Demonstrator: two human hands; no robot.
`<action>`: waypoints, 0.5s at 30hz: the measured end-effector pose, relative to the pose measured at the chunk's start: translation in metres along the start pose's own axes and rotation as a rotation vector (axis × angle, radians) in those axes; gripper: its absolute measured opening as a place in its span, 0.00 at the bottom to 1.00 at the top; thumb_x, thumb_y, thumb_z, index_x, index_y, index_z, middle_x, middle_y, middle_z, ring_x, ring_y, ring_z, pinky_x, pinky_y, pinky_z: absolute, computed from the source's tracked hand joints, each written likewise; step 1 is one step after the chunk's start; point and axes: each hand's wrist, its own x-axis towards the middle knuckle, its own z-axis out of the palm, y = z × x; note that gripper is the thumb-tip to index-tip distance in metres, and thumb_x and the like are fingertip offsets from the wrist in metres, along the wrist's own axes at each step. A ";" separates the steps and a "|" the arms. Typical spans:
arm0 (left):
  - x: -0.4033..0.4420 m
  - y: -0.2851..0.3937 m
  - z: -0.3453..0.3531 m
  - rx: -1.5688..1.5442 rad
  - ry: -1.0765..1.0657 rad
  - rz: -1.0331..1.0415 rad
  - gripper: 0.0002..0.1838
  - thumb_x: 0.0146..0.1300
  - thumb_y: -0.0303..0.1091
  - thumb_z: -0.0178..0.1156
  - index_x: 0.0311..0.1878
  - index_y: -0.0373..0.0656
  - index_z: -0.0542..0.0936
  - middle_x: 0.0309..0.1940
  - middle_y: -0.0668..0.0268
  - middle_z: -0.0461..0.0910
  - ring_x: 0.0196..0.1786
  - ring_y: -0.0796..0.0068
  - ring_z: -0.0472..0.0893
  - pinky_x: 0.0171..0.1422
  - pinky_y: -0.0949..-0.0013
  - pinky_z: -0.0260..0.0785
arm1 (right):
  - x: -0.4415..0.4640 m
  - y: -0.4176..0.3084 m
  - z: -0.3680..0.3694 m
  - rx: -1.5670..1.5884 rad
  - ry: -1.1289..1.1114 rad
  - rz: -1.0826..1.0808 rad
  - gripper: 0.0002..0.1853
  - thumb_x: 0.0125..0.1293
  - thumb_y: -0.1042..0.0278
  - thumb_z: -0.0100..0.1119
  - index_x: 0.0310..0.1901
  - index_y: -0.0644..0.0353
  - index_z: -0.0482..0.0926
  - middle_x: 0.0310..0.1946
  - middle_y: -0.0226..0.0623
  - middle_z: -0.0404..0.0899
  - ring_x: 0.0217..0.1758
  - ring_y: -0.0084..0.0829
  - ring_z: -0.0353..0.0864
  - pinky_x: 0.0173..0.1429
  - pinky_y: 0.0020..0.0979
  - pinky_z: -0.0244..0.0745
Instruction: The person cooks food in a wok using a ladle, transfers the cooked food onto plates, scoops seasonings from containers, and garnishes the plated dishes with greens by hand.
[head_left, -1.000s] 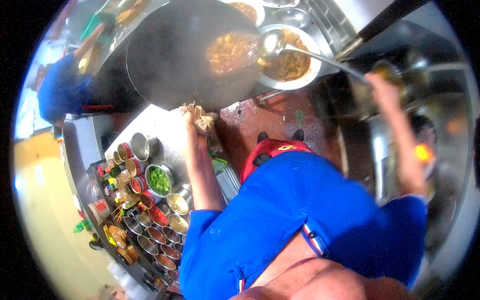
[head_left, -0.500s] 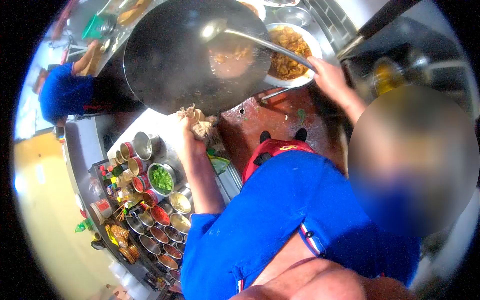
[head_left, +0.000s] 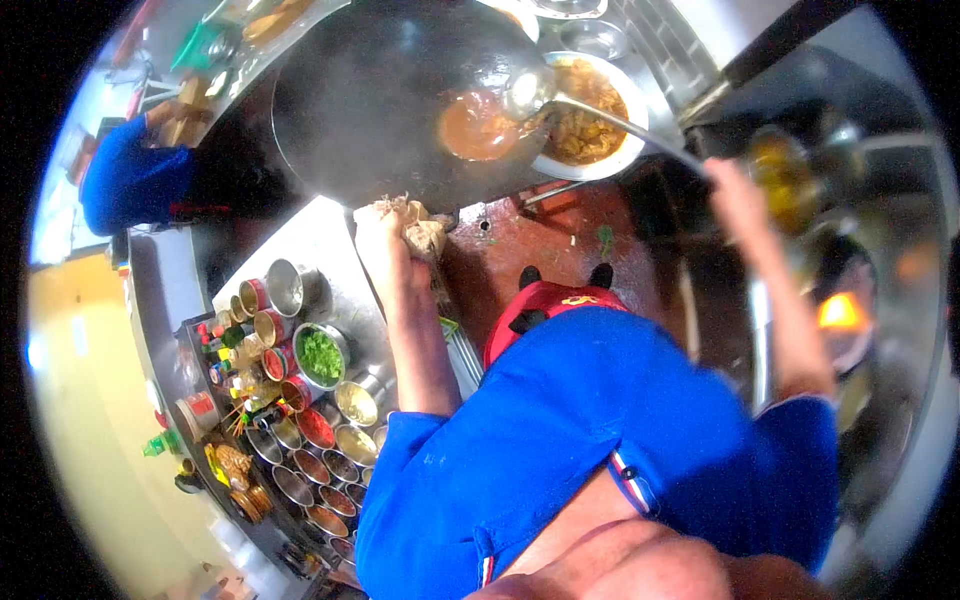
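A large dark wok (head_left: 360,110) hangs tilted at the top centre, with red-brown sauce (head_left: 480,125) low on its right side. My left hand (head_left: 390,245) is closed round a beige cloth (head_left: 425,236) at the wok's near edge. The fingers of my right hand (head_left: 735,195) are wrapped round the handle of a metal ladle (head_left: 530,92), whose bowl is over the wok's right rim. Beside it a white bowl (head_left: 637,140) holds brown, chunky food (head_left: 590,120). Haze inside the wok blurs its surface.
Several metal containers (head_left: 315,430) stand at the left, one with chopped greens (head_left: 319,357). A flame (head_left: 842,312) burns at the right, near a pot of yellowish liquid (head_left: 780,180). A co-worker in blue (head_left: 135,180) stands at the upper left. Metal trays (head_left: 592,40) lie beyond the bowl.
The ladle has swung from over the wok's middle to its right rim, and my right hand has moved right. The wok and my left hand have shifted slightly right. The blurred round patch has gone.
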 end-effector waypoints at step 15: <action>0.000 -0.005 0.004 0.039 -0.018 0.064 0.11 0.62 0.29 0.58 0.46 0.37 0.75 0.37 0.58 0.78 0.39 0.64 0.80 0.41 0.54 0.80 | -0.021 -0.001 -0.013 0.051 0.050 0.054 0.26 0.58 0.75 0.60 0.59 0.46 0.72 0.51 0.33 0.78 0.48 0.44 0.81 0.48 0.44 0.79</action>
